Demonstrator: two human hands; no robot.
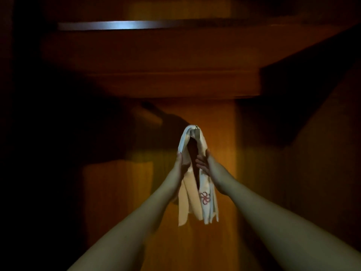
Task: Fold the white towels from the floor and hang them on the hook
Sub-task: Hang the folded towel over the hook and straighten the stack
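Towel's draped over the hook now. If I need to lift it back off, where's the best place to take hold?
Take the towel high up, just under the hook, one grip on each hanging half, coming from the left and right sides as the left hand and right hand do now. It hangs in two limp halves with a gap between them, so a low hold would probably only tug it.

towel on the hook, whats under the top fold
The white towel drapes over a metal hook; its tip and part of its stem show. Its mounting on the wooden panel behind is covered.
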